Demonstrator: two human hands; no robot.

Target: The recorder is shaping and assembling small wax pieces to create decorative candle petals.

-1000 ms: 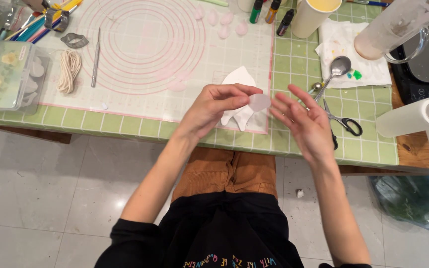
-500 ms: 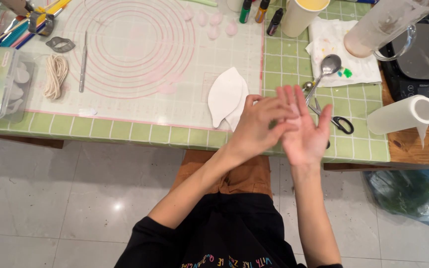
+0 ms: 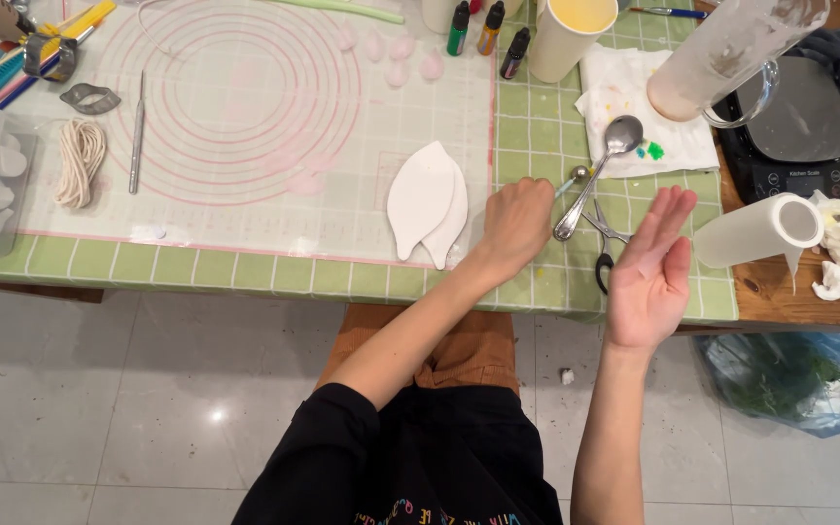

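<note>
Ball-ended tool (image 3: 577, 176): gripped by closed left hand (image 3: 515, 219), tip just beyond the knuckles, touching or beside spoon (image 3: 603, 175), scissors (image 3: 603, 243) between the hands; right hand (image 3: 651, 267) open, fingers straight, nearby; judged pick-up step, next calling for a lift clear of spoon.

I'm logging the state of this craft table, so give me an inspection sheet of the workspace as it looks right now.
Surface: green grid mat on the table, with a clear mat of pink rings over it.
Job's things: ball-tipped tool at the left hand; white leaf-shaped cutouts beside it.
Clutter: spoon, scissors, dye bottles, yellow cup, string coil, stained paper towel, paper roll.
Hands: left hand closed around the tool's handle; right hand open, empty, palm up.
Cables: nothing seen.
Surroundings: kitchen scale, tiled floor, blue plastic bag.
</note>
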